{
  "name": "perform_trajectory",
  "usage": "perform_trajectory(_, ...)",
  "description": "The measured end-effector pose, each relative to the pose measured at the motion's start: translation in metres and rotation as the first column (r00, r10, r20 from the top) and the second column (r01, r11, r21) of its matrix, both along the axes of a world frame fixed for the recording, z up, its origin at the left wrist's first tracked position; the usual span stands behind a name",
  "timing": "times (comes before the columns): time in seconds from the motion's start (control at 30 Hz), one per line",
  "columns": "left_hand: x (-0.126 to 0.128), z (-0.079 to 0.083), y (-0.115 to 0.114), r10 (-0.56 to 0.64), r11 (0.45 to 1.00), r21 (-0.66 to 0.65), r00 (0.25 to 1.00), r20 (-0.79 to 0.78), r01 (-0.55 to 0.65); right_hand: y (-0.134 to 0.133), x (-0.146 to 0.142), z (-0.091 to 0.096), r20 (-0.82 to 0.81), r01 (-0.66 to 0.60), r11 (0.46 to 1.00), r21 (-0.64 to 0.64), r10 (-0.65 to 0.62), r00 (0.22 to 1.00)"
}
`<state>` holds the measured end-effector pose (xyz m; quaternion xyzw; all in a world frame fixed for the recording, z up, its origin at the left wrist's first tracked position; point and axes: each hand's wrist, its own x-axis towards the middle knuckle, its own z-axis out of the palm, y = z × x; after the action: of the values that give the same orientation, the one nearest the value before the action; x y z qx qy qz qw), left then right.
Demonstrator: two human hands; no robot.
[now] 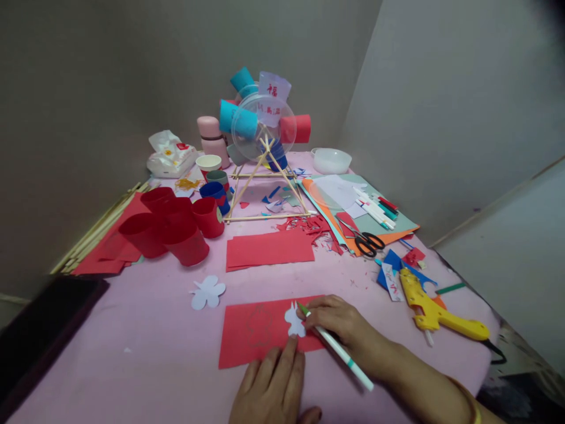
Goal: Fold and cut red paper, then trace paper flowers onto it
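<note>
Close to the table's front lies a red paper strip bearing a faint drawn outline on its left half. On its right half sits a small white paper cutout with a wavy edge. My left hand rests flat with fingers stretched out, one fingertip at the cutout's lower edge. In my right hand is a white marker with a green tip, and that tip touches or nearly touches the cutout's upper right edge. A larger white butterfly-shaped cutout lies to the left on the pink cloth.
Further back stand red paper cups, stacked red strips and a stick-framed wheel carrying coloured cups. Scissors, several markers and a yellow glue gun lie right. A black object is at left.
</note>
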<state>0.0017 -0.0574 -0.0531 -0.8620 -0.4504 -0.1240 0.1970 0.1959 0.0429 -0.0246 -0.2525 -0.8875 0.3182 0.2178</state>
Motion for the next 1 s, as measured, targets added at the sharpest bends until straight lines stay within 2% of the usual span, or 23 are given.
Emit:
perform_trajectory(0.2, 0.001, -0.002, 0.001, -0.012, 1.0, -0.001, 1.0, 0.022, 0.012, 0.0, 0.0, -0.001, -0.003, -0.003, 1.0, 0.009, 0.003, 1.0)
perform_trajectory(0.37, -0.007, 0.008, 0.005, -0.021, 0.999, -0.026, 0.982, 0.189, 0.026, 0.001, -0.001, -0.002, -0.019, 0.002, 1.0, 0.021, -0.002, 1.0)
perform_trajectory(0.47, -0.03, 0.021, 0.016, 0.086, 0.99, -0.132, 0.94, 0.331, -0.044, 0.002, -0.001, -0.002, -0.027, 0.002, 1.0, 0.023, -0.001, 1.0)
perform_trajectory(0.57, -0.061, 0.035, 0.033, 0.219, 0.954, -0.277, 0.894, 0.391, -0.113, 0.002, 0.0, -0.003, -0.033, 0.0, 1.0, 0.03, 0.001, 0.999)
perform_trajectory(0.63, -0.076, 0.046, 0.047, 0.232, 0.946, -0.307, 0.869, 0.436, -0.099, 0.002, 0.0, -0.004, -0.039, 0.002, 0.999, 0.033, -0.001, 0.999)
perform_trajectory(0.67, -0.079, 0.051, 0.055, 0.221, 0.941, -0.331, 0.863, 0.454, -0.066, 0.002, 0.001, -0.004, -0.039, 0.002, 1.0, 0.03, -0.001, 0.999)
perform_trajectory(0.7, -0.08, 0.056, 0.062, 0.174, 0.92, -0.392, 0.875, 0.453, 0.02, 0.002, 0.001, -0.004, -0.038, 0.003, 1.0, 0.026, -0.002, 0.999)
perform_trajectory(0.8, -0.068, 0.065, 0.083, 0.058, 0.851, -0.486, 0.884, 0.463, 0.199, 0.001, 0.0, -0.004, -0.026, 0.009, 1.0, 0.012, -0.009, 1.0)
perform_trajectory(0.9, -0.05, 0.063, 0.097, -0.041, 0.77, -0.555, 0.893, 0.449, 0.314, 0.0, 0.0, -0.003, -0.012, 0.016, 1.0, 0.008, -0.016, 1.0)
perform_trajectory(1.0, -0.037, 0.054, 0.103, -0.094, 0.745, -0.556, 0.882, 0.462, 0.37, 0.0, 0.0, -0.003, -0.015, 0.011, 1.0, 0.007, -0.011, 1.0)
